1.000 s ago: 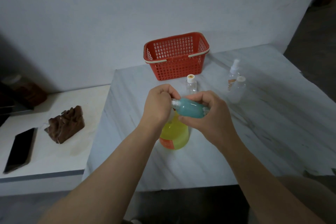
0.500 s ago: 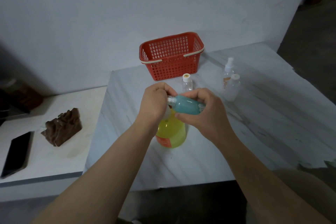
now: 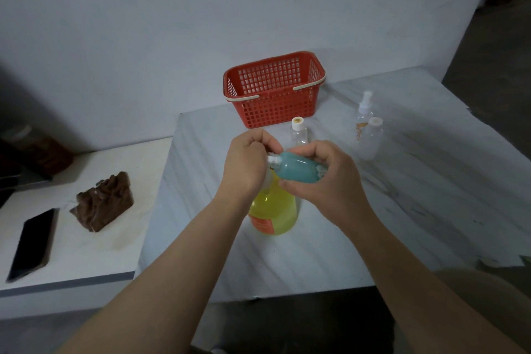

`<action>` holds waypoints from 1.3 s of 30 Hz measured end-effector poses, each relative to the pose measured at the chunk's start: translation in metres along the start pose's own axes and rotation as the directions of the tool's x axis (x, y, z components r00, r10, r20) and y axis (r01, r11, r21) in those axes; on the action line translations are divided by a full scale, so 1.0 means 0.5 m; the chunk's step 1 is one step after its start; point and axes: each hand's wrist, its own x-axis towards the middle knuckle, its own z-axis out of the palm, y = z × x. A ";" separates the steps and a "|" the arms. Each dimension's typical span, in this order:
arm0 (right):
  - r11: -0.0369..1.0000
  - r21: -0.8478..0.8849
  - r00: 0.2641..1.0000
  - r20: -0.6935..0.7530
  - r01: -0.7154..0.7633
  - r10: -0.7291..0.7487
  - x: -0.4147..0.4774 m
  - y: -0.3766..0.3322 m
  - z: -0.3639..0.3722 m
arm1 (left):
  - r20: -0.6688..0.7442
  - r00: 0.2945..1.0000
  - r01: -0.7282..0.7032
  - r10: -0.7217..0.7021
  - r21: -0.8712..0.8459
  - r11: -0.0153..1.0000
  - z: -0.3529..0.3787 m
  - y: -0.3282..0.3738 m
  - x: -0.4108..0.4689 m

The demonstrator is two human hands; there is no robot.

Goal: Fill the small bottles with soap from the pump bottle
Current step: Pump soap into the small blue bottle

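My right hand grips a small teal bottle, tipped on its side with its white threaded neck pointing left. The neck runs into my left hand, whose fingers curl over the pump head of the yellow soap bottle; the head itself is hidden inside the fist. The pump bottle stands on the marble table right under both hands. Behind them stand a small clear bottle with a white cap, a clear capped bottle and a clear spray bottle.
A red plastic basket stands at the back of the table by the wall. On the lower white shelf to the left lie a brown carved block and a black phone. The table's front edge is close to me.
Both hands stay together over the pump bottle with the teal bottle between them. Only the camera view has shifted slightly.
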 end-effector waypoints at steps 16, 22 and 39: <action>1.000 0.005 1.000 -0.004 -0.019 0.019 0.001 0.006 0.004 | -0.012 1.000 0.020 -0.020 -0.021 1.000 0.005 -0.011 -0.002; 1.000 0.009 1.000 -0.003 -0.018 0.018 0.004 0.003 0.000 | 0.048 0.996 0.071 -0.070 -0.017 0.997 -0.002 0.007 -0.002; 1.000 -0.015 1.000 -0.008 -0.015 0.015 0.004 0.008 0.004 | 0.053 0.997 0.051 -0.052 0.017 0.999 -0.001 -0.005 0.004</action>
